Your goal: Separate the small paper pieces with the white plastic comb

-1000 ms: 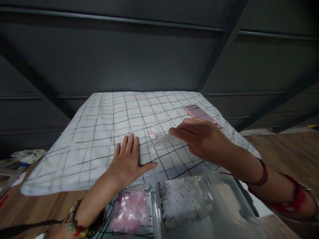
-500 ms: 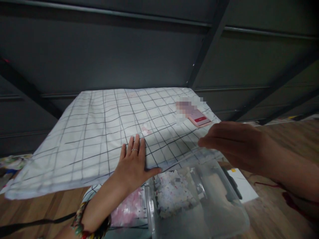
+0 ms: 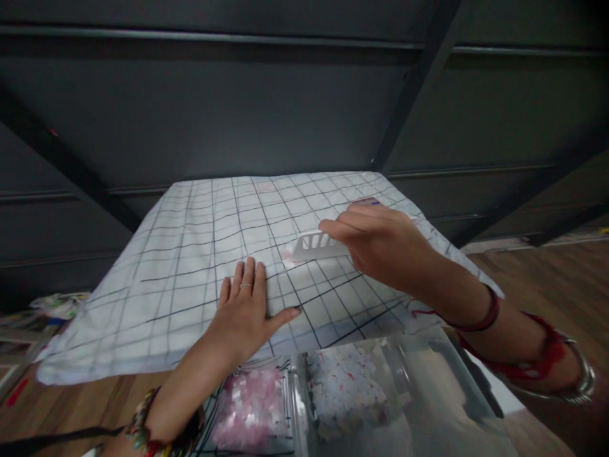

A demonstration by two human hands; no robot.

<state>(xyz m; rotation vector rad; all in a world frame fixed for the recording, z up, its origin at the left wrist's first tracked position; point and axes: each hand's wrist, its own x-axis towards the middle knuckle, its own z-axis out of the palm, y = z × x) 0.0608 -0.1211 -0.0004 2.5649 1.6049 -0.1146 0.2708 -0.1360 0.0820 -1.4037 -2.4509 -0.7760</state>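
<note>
My left hand (image 3: 242,317) lies flat on a white cloth with dark grid lines (image 3: 190,273), fingers spread, near its front edge. To the right, my right hand (image 3: 385,244) grips a white slotted plastic piece (image 3: 316,246); its exact kind is unclear. The piece's lower edge meets the cloth, and its left end is at a small pale pink scrap (image 3: 287,258). My fingers hide the rest of the piece. A phone (image 3: 365,201) lies behind my right hand, mostly covered by it.
Below the cloth's front edge, a clear plastic box (image 3: 442,381) holds many whitish scraps (image 3: 347,384). Beside it lies a heap of shiny pink pieces (image 3: 252,406). A dark panelled wall (image 3: 214,114) rises behind the cloth; wooden floor (image 3: 547,273) shows at right.
My right hand has moved left from over the box's far edge onto the cloth, where the white slotted piece now shows. It covers most of the phone. My left hand stays flat.
</note>
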